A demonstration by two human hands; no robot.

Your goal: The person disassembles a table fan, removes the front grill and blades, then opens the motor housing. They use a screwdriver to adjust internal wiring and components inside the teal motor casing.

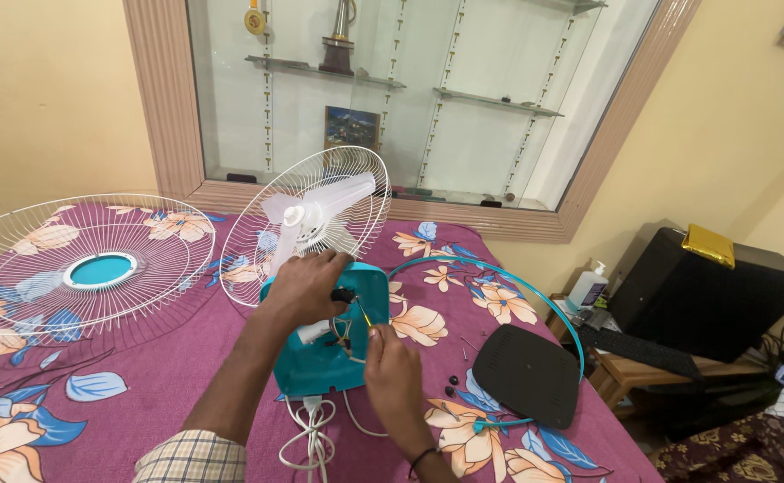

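A teal fan body (325, 358) lies on the bed with its back opened, white blades (316, 213) and rear wire guard (356, 192) standing up behind it. My left hand (307, 286) rests on top of the body and grips a small black-handled tool (345, 295). My right hand (390, 367) pinches a thin yellow-tipped tool or wire (367, 317) at the open cavity. Small wires show inside the body; what lies beneath my hands is hidden.
A loose front wire guard (88, 268) lies at left on the floral purple bedsheet (159, 385). A teal ring (517, 286), a black cover (526, 371) and small screws (453, 385) lie at right. A white cord (311, 438) trails forward. A computer and keyboard stand on a side table (643, 371).
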